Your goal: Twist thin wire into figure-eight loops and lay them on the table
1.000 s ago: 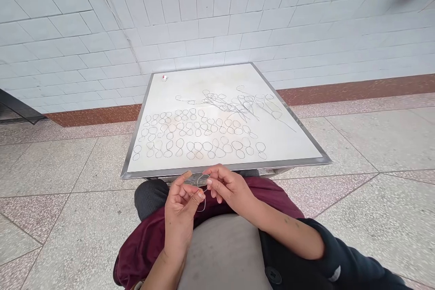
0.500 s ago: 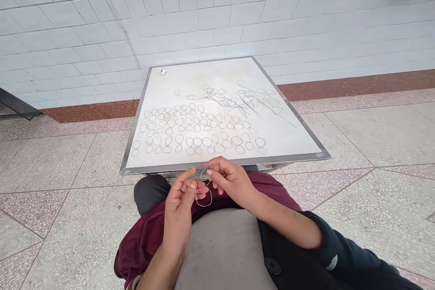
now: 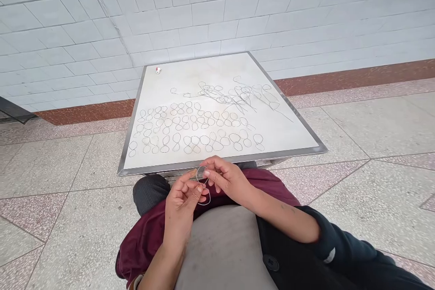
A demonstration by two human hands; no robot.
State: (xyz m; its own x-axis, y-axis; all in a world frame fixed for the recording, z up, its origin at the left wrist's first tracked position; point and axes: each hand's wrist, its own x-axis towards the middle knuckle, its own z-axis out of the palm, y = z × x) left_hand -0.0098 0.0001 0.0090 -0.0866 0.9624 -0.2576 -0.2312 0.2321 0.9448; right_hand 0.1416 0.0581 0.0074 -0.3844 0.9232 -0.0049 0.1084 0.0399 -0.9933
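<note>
Between my hands, over my lap, is a thin wire (image 3: 210, 199) bent into a figure-eight of two loops. My left hand (image 3: 185, 195) pinches it near the middle, where the loops cross. The thumb and fingertips of my right hand (image 3: 226, 176) close on the upper loop. Just beyond my hands, the white table (image 3: 190, 72) bears rows of bent wire figure-eights (image 3: 192, 145) on its near and left part. Farther back to the right lies a tangled heap of wires (image 3: 234, 95), with loops at one end and long straight tails.
A small white and red object (image 3: 158, 70) sits at the table's far left corner. A metal edge (image 3: 220, 163) frames the tabletop. Behind stands a white tiled wall (image 3: 210, 13); speckled stone floor (image 3: 91, 231) lies on both sides.
My right hand has moved slightly left, closer to my left hand, and the upper wire loop now looks rounder and more closed. The whole view has shifted a little.
</note>
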